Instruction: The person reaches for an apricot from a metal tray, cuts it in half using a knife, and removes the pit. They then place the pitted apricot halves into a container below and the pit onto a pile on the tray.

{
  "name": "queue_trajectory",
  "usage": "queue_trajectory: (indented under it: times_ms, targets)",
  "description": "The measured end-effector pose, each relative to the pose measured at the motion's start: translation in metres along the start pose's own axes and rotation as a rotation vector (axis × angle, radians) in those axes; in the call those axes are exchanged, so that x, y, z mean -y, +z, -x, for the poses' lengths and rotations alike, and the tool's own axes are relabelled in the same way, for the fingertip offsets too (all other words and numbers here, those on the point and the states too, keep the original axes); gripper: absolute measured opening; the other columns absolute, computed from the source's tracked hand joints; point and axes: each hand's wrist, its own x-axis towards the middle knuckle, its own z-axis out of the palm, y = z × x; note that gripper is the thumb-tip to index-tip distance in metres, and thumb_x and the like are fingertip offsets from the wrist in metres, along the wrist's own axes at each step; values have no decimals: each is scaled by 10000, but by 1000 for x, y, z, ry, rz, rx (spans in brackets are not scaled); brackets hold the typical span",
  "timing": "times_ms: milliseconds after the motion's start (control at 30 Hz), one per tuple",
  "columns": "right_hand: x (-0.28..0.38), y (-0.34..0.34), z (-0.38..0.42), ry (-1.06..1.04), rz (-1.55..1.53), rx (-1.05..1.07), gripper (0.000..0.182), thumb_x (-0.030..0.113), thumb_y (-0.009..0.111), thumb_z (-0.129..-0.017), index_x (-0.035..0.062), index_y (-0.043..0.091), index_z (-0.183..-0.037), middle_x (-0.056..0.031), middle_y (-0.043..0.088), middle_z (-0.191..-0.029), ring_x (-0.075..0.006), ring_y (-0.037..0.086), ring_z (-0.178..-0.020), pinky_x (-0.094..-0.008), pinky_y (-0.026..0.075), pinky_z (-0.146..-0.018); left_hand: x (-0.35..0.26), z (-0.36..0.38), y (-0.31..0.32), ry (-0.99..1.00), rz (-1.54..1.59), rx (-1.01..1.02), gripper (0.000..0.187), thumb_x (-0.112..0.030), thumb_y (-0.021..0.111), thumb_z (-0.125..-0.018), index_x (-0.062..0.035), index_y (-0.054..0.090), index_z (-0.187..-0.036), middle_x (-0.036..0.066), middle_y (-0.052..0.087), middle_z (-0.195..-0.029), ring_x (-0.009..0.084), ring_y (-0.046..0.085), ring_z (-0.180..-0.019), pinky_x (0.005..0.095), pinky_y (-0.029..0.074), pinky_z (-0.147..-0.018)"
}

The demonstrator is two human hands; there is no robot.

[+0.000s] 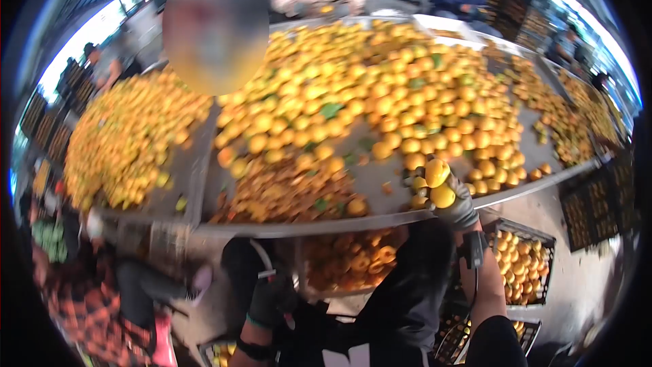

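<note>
My right hand [458, 207], in a grey glove, is closed around yellow-orange fruits [437, 173] just above the table's front edge, at the right of centre. My left hand [272, 299], in a dark glove, is low in front of my lap, left of centre. A small tool with a pinkish part [290, 321] shows at its fingers; which tool it is cannot be made out. Many more orange fruits [394, 102] cover the metal table [353, 225], and a heap of brown-orange scraps [285, 190] lies near its front edge.
Below the table, a crate of scraps [350, 261] stands between my knees. A black crate of fruit [523, 265] is at the right, with stacked crates [601, 200] beyond. A person in a checked shirt [95, 312] sits at the lower left. Other people work across the table.
</note>
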Motion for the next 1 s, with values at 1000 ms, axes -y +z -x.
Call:
queue_trajectory:
  times_ms: [1000]
  targets:
    - [-449, 300, 82, 886, 1089, 1159, 356, 236, 587, -929, 11, 545, -1202, -99, 615, -1114, -170, 594, -1032, -287, 485, -883, 99, 336, -242, 905, 688, -672, 134, -224, 467, -992, -120, 476, -908, -49, 386, -661, 45, 333, -434, 188, 300, -374]
